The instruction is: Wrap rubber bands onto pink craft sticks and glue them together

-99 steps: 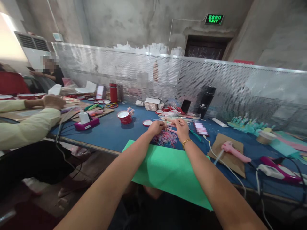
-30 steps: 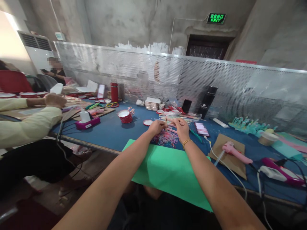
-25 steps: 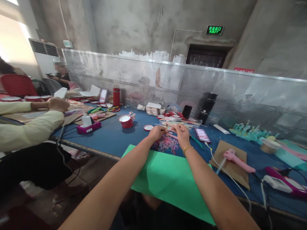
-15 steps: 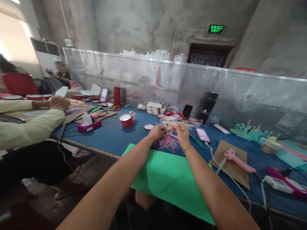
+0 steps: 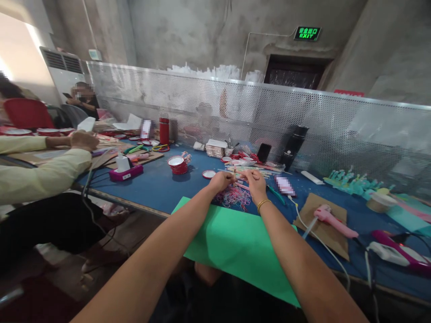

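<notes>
Just above a loose tangle of pink, purple and blue strings (image 5: 235,198), my left hand (image 5: 222,181) and my right hand (image 5: 256,184) face each other, fingertips pinched a short gap apart. A small, thin, pale piece seems to be between them, too small to make out. Both hands are closed. A gold chain bracelet (image 5: 263,204) circles my right wrist. Under my forearms a green sheet (image 5: 235,246) hangs over the table's front edge. Teal-handled pliers or scissors (image 5: 276,195) lie right of my right hand.
A pink glue gun (image 5: 336,220) rests on cardboard (image 5: 303,211), its cable trailing right. Stacked red-rimmed tins (image 5: 178,167) and a purple power strip (image 5: 126,174) stand left. Behind are a black bottle (image 5: 292,148) and mesh partition (image 5: 195,96). A co-worker's sleeved arm (image 5: 50,170) reaches in.
The view has shifted slightly. My hands stay pinched over the strings, with only small finger movements. The co-worker's hands remain at the left table.
</notes>
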### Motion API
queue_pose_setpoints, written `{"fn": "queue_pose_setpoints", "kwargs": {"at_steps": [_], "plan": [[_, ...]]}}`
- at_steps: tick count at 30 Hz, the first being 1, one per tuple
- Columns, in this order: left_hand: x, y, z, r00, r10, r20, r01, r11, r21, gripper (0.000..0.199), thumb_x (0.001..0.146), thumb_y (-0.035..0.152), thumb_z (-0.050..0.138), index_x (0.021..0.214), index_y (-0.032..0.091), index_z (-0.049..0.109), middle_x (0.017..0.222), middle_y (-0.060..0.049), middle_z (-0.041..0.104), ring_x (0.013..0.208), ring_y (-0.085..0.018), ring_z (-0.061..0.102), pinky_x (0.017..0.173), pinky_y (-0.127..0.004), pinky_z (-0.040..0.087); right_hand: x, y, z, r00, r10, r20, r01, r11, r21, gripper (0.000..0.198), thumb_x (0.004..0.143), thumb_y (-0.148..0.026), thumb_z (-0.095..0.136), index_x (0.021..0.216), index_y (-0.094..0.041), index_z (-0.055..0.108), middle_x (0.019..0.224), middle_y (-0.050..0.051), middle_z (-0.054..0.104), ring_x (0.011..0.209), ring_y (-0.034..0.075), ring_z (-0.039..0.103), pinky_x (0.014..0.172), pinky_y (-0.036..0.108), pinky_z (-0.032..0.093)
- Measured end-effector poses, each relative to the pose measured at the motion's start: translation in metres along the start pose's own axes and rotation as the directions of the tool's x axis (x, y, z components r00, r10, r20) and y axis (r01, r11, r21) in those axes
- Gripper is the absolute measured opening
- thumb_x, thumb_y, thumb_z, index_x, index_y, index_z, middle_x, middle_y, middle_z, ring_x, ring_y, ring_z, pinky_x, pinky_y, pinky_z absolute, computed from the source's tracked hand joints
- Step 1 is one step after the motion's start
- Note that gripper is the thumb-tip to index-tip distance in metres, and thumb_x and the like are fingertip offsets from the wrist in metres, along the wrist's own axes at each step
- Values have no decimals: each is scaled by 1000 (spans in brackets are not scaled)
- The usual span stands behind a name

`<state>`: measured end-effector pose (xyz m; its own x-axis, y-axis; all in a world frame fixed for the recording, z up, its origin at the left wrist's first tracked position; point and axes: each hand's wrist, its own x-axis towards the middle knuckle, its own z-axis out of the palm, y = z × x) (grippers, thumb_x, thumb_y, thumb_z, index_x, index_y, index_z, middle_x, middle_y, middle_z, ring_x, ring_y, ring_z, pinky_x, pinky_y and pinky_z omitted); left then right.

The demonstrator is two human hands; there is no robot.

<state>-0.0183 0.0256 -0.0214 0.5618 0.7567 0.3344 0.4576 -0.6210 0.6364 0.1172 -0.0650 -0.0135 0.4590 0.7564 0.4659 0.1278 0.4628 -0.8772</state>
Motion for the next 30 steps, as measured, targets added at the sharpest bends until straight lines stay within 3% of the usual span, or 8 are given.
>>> {"fn": "queue_pose_setpoints", "kwargs": {"at_steps": [4, 10, 16, 21, 26, 30], "plan": [[2, -3, 2, 1000, -12, -13, 12, 1000, -10, 34, 76, 43, 55, 73, 15, 74, 60, 1, 59, 53, -10, 41, 52, -24, 27, 2, 1, -3, 997, -20, -71, 19, 1000, -14, 28, 76, -47, 57, 70, -20, 60, 71, 3, 71, 71, 19, 66, 64, 29, 52], [2, -2, 0, 1000, -11, 2, 11, 999, -34, 32, 75, 40, 54, 71, 14, 73, 59, 0, 59, 53, -10, 42, 53, -23, 28, 0, 1, -1, 1000, -14, 17, 14, 1000, 3, 29, 78, -48, 57, 71, -20, 60, 79, 6, 73, 74, 19, 66, 64, 29, 51], [1, -3, 0, 1000, -17, -10, 17, 1000, -22, 32, 74, 41, 55, 72, 15, 73, 60, 0, 60, 53, -10, 42, 52, -23, 27, 0, 1, -3, 999, -10, -50, 10, 1000, 3, 30, 77, -49, 59, 71, -19, 61, 79, 6, 73, 73, 19, 66, 62, 27, 51], [2, -5, 1, 999, 36, 2, -36, 999, -33, 37, 76, 45, 52, 70, 15, 73, 62, -1, 62, 54, -11, 45, 53, -23, 30, 0, 1, -1, 1000, -21, -8, 21, 1000, 9, 32, 76, -50, 59, 70, -18, 61, 76, 6, 73, 72, 18, 66, 62, 27, 51], [3, -5, 1, 1000, -19, -15, 19, 999, -43, 32, 73, 42, 56, 71, 15, 73, 61, 0, 61, 55, -11, 45, 54, -23, 31, 2, 3, -2, 999, -26, -32, 27, 999, 36, 30, 77, -48, 59, 71, -19, 60, 75, 5, 72, 72, 18, 67, 63, 27, 51], [2, -3, 0, 1000, 10, -5, -10, 999, -44, 33, 75, 42, 54, 70, 14, 72, 61, 0, 61, 54, -10, 44, 54, -23, 30, 2, 4, -1, 1000, -13, 12, 13, 999, 34, 29, 77, -48, 59, 70, -19, 59, 76, 5, 73, 72, 18, 67, 64, 28, 51]]}}
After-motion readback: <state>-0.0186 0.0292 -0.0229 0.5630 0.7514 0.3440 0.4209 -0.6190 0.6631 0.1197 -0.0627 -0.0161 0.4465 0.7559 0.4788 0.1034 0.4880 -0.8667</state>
